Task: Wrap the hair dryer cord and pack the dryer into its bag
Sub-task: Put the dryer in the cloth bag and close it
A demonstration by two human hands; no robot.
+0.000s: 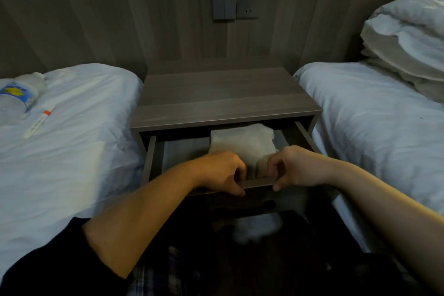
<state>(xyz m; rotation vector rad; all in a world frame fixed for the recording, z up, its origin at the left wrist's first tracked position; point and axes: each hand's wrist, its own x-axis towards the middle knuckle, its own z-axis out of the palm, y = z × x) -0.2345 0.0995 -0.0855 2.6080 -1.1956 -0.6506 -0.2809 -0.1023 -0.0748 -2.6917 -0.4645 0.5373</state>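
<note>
A grey nightstand (223,94) stands between two beds, with its drawer (153,158) pulled partly out. Inside the drawer lies a white cloth bag (242,144). No hair dryer or cord shows; what the bag holds is hidden. My left hand (221,170) grips the drawer's front edge, fingers curled over the top and thumb underneath. My right hand (293,168) grips the same edge just to the right, thumb below the front panel. Both hands sit right in front of the bag's near end.
A bed (72,151) with white sheets lies at the left, with a plastic water bottle (19,96) and a small white tube (39,121) on it. At the right is another bed (374,127) with stacked pillows (408,38). A switch and socket (235,3) sit on the wall.
</note>
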